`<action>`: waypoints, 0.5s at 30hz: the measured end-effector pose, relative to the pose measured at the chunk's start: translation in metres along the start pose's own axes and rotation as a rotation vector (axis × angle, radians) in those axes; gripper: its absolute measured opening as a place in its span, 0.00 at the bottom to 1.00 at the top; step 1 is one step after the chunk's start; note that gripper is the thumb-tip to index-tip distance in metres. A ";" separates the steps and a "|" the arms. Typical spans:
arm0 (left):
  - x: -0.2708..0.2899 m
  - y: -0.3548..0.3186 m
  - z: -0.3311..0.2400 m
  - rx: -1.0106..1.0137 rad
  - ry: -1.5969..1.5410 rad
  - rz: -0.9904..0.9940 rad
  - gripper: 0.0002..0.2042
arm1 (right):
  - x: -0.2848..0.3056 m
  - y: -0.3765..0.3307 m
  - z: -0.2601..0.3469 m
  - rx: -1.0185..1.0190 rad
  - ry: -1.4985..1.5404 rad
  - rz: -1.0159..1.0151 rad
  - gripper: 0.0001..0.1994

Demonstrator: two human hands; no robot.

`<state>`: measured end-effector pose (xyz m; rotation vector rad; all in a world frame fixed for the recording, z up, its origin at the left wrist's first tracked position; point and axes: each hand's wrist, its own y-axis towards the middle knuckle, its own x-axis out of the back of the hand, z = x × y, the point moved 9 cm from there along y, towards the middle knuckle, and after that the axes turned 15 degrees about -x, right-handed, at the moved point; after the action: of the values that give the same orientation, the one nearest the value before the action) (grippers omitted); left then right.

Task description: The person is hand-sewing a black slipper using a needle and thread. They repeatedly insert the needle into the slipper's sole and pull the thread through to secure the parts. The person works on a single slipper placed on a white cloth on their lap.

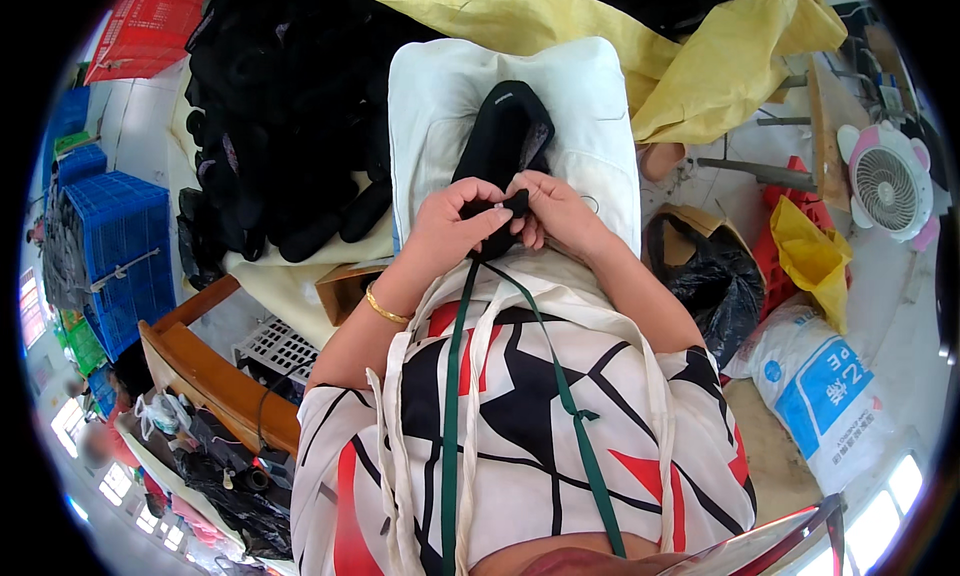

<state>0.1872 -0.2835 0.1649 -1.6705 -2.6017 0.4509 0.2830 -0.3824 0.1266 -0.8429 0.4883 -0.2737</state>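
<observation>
Starting wide on a great matte heap of soft black shoes (285, 106), finishing in the lap!
Taking in a crinkled yellow woven sheet (725, 71) up top, then rumpled white cloth (590, 166) across the lap. Swinging left to a slatted blue crate (120, 241), contents unclear; over right to a bulging white sack (815, 391), contents hidden, and a cardboard box (688, 238) with a glossy black plastic bag (720, 296) in it. Back to centre, on that cloth: a black shoe (490, 141), rounded toe away, patterned lining showing. Over its near end, with left hand (455, 216) and right hand (565, 211), thumbs and forefingers pressed nearly together, pinching a small black piece (517, 204).
</observation>
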 end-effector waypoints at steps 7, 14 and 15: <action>0.006 0.002 -0.007 -0.160 0.313 -0.005 0.08 | -0.002 -0.061 0.056 0.694 -0.529 -0.488 0.05; -0.002 -0.002 -0.013 -0.214 0.470 0.043 0.08 | -0.042 -0.093 0.072 1.073 -0.768 -0.633 0.02; -0.002 -0.002 -0.015 -0.196 0.496 0.037 0.08 | -0.045 -0.104 0.077 1.127 -0.730 -0.630 0.02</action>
<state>0.1885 -0.2831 0.1799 -1.6223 -2.3037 -0.2071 0.2796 -0.3804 0.2638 0.0845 -0.6252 -0.6923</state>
